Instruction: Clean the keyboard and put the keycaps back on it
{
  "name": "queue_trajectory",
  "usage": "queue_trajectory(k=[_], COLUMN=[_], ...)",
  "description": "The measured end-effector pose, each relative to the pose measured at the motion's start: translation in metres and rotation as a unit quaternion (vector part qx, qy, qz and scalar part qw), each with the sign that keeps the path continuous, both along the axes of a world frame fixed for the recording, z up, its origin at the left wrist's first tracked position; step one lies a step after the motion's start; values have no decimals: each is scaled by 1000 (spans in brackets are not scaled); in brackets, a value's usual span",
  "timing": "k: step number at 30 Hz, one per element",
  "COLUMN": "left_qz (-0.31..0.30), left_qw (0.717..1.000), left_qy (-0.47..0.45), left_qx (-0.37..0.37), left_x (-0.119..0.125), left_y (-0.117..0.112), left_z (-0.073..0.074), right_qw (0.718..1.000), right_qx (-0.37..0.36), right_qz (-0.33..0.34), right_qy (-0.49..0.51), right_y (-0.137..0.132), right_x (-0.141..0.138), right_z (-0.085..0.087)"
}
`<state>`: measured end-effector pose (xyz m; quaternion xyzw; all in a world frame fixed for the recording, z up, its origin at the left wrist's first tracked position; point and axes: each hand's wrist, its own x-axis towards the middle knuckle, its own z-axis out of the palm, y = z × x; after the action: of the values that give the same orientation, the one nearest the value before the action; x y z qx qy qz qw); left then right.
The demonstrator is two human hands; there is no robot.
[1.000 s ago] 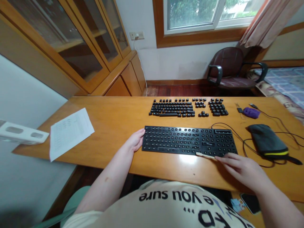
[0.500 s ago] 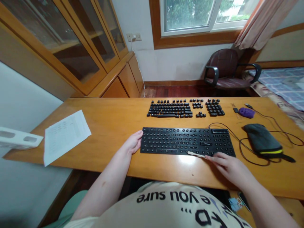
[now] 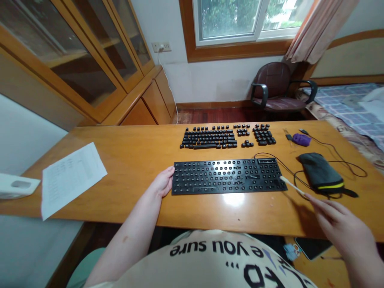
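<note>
A black keyboard (image 3: 222, 189) with its keycaps off lies flat on the desk, rows of bare switches showing. Fingers of my left hand (image 3: 164, 181) are closed on its left edge, the thumb near the top corner. Pinched in my right hand (image 3: 336, 216) is a slim pale stick (image 3: 295, 187) with a thicker whitish tip, brush-like or swab-like; which one I cannot tell. That tip is at the keyboard's right edge, by the number pad; whether it touches is unclear. Behind the keyboard, loose black keycaps (image 3: 210, 138) are laid out in keyboard order.
To the right lie a dark grey pouch (image 3: 321, 172) with a yellow stripe, a purple bundle (image 3: 301, 139) and black cables (image 3: 339, 150). Paper sheets (image 3: 72, 176) rest at left beside a white object (image 3: 18, 186). A chair (image 3: 273, 88) stands beyond the desk.
My right hand has moved right with the pale stick, its tip going from the keyboard's lower middle to the right edge. The left hand keeps its hold. The view has shifted slightly right.
</note>
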<state>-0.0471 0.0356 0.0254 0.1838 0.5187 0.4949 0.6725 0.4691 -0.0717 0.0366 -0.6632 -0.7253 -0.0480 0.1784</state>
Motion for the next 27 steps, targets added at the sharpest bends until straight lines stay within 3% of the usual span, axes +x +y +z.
queue_trajectory(k=[3,9,11,14,20,25,27], left_qz=[3,4,8,11,19,21,18], left_qw=[1000,1000,1000,1000,999,999,998], left_qy=[2,18,20,18,32,43,51], left_qx=[-2,-8,-3,6,8,16,17], left_x=[1,3,2,2,2,2,2], left_y=[-1,1,1,0,1,0,0], left_z=[3,2,1,-1,-7,-8,-8], right_qw=[995,990,994,994,975,989,985], right_qx=[-78,-56,-47,-101,-88,-108,-131], right_qz=[67,-112,-89,-20,-182,-88,-100], right_qy=[-17,-58,-49,-47,-88,-49,-59], right_y=[1,5,6,7,18,23,25], right_x=[-29,-24,-31,-42,-36,-66,-66], right_z=[-3,2,2,0,12,10,7])
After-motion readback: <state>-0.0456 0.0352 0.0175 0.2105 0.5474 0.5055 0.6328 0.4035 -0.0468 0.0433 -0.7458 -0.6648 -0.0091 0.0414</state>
